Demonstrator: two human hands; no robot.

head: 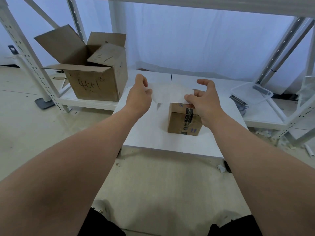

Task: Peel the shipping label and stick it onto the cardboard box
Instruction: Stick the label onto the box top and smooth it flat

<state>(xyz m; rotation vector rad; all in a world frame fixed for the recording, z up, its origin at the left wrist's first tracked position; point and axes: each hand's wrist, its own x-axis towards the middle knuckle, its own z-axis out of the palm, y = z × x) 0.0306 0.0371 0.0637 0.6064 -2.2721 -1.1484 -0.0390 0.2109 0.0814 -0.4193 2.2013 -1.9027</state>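
A small taped cardboard box [182, 120] stands on the low white table [153, 138]. Above and just behind it hangs a white shipping label sheet [170, 93], stretched between both hands. My left hand [139, 97] pinches the sheet's left edge with thumb and fingers. My right hand [202, 103] pinches its right lower corner right at the box's top far edge, with the other fingers spread. Whether the label is separated from its backing cannot be made out.
A large open cardboard box [95, 77] with handwriting sits on the low shelf at left. A clear plastic tub [252, 93] and dark clips lie on the shelf at right. White rack posts [25, 53] flank the table. Paper scraps litter the floor.
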